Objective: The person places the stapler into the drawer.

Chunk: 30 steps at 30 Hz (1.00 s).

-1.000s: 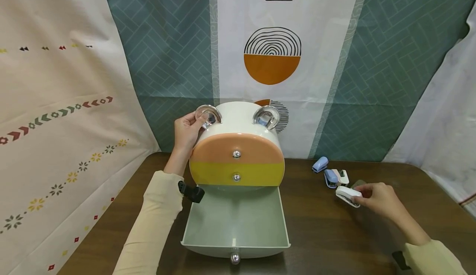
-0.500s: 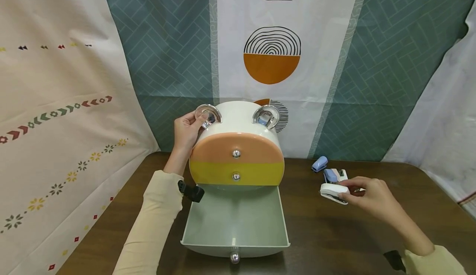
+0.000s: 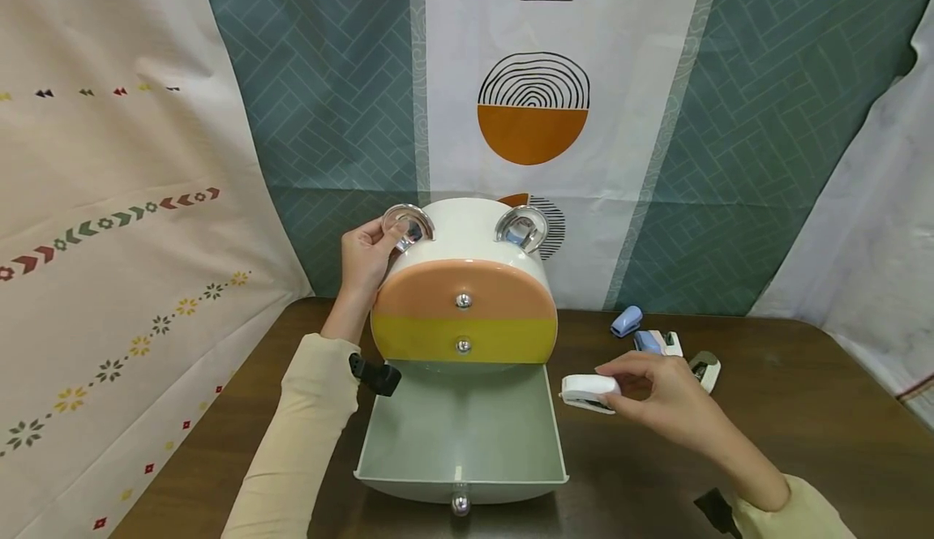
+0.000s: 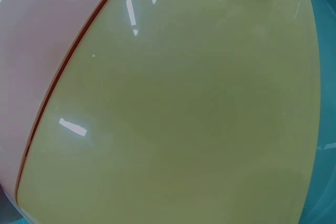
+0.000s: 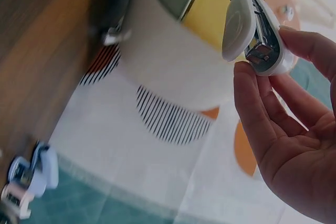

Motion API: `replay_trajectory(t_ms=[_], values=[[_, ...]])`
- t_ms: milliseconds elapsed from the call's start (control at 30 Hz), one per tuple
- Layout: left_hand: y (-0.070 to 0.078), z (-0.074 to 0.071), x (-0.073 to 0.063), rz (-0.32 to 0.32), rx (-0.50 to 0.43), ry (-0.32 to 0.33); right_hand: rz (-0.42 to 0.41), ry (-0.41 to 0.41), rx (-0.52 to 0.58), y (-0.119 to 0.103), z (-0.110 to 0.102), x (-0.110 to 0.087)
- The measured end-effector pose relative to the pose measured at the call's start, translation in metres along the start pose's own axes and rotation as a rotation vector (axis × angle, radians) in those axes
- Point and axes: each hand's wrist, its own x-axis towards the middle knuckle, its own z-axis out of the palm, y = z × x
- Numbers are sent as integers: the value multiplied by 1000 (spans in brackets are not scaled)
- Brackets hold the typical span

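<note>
My right hand point(image 3: 667, 397) pinches a small white stapler point(image 3: 589, 393) just right of the pulled-out green drawer point(image 3: 467, 425). In the right wrist view the stapler point(image 5: 254, 32) shows its metal inside between thumb and fingers. With thumb and fingers my left hand point(image 3: 367, 259) grips the left silver ring-shaped ear point(image 3: 410, 227) on top of the white drawer cabinet point(image 3: 467, 227). Above the green drawer are an orange drawer front point(image 3: 423, 292) and a yellow one point(image 3: 423, 340), both closed. The left wrist view is filled by the yellow front point(image 4: 173, 103).
Several small staplers lie at the back right of the brown table point(image 3: 620, 474): a blue one point(image 3: 626, 322), another blue one point(image 3: 646, 342), a pink and white one point(image 3: 670, 344) and a dark green and white one point(image 3: 704, 369). Patterned cloth point(image 3: 328, 77) hangs behind.
My right hand has lifted the white stapler away from the others and carried it left toward the green drawer. The left hand stays on the silver ear.
</note>
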Motion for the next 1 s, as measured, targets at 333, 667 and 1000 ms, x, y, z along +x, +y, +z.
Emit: replay_trajectory(t_ms=[333, 667, 1000], values=[[0, 0, -1, -20, 29, 4, -64, -138, 57, -14, 34, 13], [0, 0, 0, -15, 6, -5, -152, -231, 46, -22, 64, 20], [0, 0, 0, -18, 11, 2, -238, -336, -87, -26, 85, 23]])
